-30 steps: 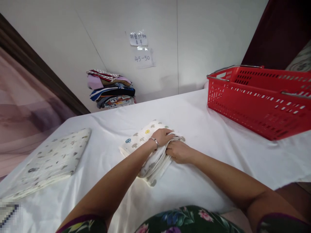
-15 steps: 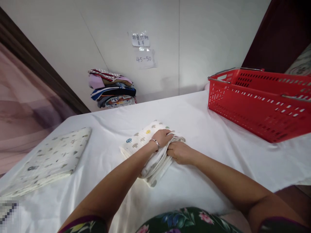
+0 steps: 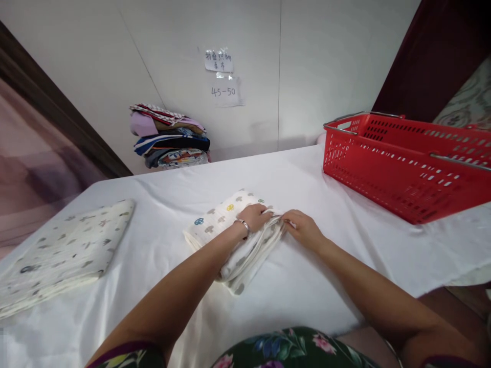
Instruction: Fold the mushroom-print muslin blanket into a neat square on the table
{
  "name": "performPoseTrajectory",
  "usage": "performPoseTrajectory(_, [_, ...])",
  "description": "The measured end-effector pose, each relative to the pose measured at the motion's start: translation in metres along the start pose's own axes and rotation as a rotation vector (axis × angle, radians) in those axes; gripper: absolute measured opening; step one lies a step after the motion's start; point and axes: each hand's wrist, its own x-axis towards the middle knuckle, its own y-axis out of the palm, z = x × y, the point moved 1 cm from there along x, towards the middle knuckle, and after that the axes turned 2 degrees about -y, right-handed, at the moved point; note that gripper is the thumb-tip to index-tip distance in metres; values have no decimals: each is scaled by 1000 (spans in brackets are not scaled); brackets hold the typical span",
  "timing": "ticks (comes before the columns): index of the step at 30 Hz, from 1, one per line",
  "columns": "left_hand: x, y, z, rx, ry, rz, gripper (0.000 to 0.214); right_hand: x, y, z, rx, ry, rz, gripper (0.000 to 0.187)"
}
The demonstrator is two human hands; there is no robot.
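Observation:
A white cloth [image 3: 217, 220] with grey, yellow and blue printed motifs lies partly folded on the table, its layers bunched along the right side. My left hand [image 3: 253, 216], a silver bracelet at its wrist, rests on the cloth with its fingers curled over the folded upper layer. At the far right corner of the fold, my right hand [image 3: 304, 229] pinches the layered edge between thumb and fingers. To the left lies a second printed white cloth [image 3: 76, 245], folded flat into a rectangle.
A red plastic basket [image 3: 399, 174] with metal handles stands on the right of the white-covered table [image 3: 161, 204]. Folded fabrics [image 3: 171, 135] are stacked beyond the far edge, against the wall. Paper signs [image 3: 222, 92] hang on the wall. A sheer pink curtain [image 3: 34, 168] borders the left.
My right hand has moved from the side of the fold up and right to its far corner, where it pinches the edge. My left hand stays on the cloth. The view has shifted slightly.

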Motion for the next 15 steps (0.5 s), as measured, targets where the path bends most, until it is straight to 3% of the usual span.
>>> performPoseTrajectory(7, [2, 2, 0, 48, -60, -15, 38, 6, 10, 3, -287, 35, -21, 10])
performPoseTrajectory(15, [2, 2, 1, 14, -53, -18, 36, 9, 16, 1, -378, -27, -12, 11])
